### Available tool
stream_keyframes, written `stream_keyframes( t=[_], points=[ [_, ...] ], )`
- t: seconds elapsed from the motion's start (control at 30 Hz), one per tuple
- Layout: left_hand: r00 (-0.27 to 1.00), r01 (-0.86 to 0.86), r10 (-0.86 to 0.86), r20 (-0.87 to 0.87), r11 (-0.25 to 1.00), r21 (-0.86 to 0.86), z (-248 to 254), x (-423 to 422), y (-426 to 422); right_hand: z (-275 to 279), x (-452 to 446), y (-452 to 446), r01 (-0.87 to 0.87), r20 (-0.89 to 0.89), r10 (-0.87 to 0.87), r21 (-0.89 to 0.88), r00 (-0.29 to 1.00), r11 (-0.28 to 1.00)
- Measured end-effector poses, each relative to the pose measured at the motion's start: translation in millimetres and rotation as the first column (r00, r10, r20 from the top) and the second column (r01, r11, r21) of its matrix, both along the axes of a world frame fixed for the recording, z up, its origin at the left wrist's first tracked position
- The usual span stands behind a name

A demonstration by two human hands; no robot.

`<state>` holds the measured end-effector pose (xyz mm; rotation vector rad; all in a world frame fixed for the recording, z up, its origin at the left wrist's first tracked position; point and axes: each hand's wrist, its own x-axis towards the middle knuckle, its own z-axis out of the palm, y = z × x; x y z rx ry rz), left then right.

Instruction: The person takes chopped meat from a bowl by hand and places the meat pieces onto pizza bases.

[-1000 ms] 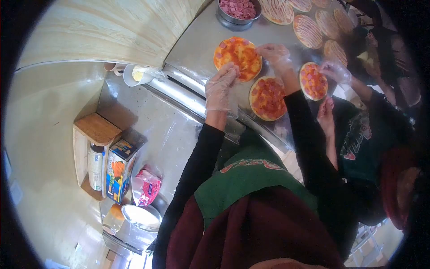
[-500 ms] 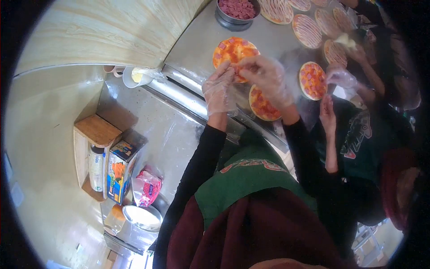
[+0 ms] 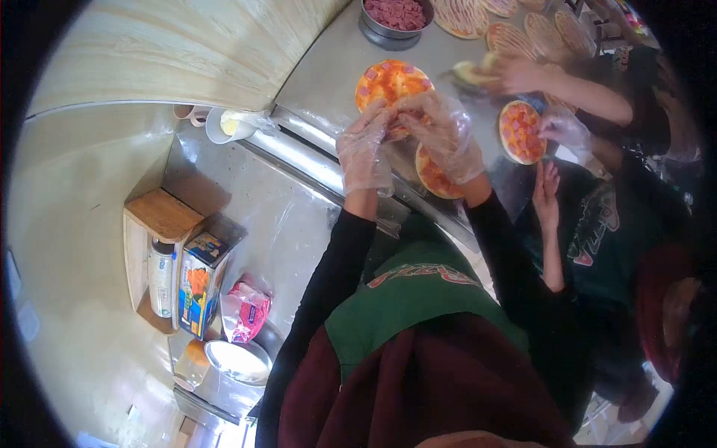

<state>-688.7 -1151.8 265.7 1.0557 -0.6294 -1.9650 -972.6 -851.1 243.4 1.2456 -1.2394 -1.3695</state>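
Observation:
A round pizza (image 3: 393,75) with red sauce and a few ham squares lies on the metal counter. Over its near edge, my left hand (image 3: 364,149) and my right hand (image 3: 442,133) meet, both in clear plastic gloves. Their fingers are pinched together and touching; what they hold is too small and covered to make out. Partly behind my right hand is a second pizza (image 3: 435,175) topped with ham. A metal bowl of diced ham (image 3: 396,13) stands at the back of the counter.
To the right, a co-worker's gloved hand (image 3: 564,128) touches another ham pizza (image 3: 521,133). Another person's hand (image 3: 515,75) reaches over the counter with a blurred yellowish thing. Several sauced bases (image 3: 459,16) lie behind. A lower left counter bears boxes (image 3: 200,287) and a pink bag (image 3: 246,312).
My right hand has drawn down and left, closer against my left hand. Another person's arm has swung leftward over the counter with the yellowish thing.

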Motion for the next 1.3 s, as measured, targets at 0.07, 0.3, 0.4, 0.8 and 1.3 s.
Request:
stream_keyframes(
  t=[0.07,0.3,0.4,0.8,1.3],
  points=[
    [1.000,0.001,-0.001,0.007,1.000,0.028,2.8,0.0,-0.8,8.1,5.5,-5.6,0.016,0.075,-0.014,-0.019,0.997,1.000],
    [0.996,0.061,-0.059,0.068,0.998,-0.033,1.2,2.2,2.1,-4.7,-7.0,5.6,0.032,-0.334,-0.016,0.042,0.942,0.999],
    [0.996,0.068,-0.067,0.050,0.997,-0.020,1.7,1.7,3.5,-26.1,-17.5,17.0,0.085,-0.249,-0.074,0.036,0.966,0.996],
    [0.988,0.119,-0.116,0.098,0.993,-0.020,17.5,1.5,2.0,-2.7,-3.1,4.7,0.109,-0.326,-0.098,0.018,0.940,0.994],
    [0.979,0.187,-0.177,-0.098,0.977,0.106,-11.1,6.7,9.6,-38.2,-16.2,9.7,0.114,-0.199,-0.138,-0.130,0.970,0.985]
  ],
)
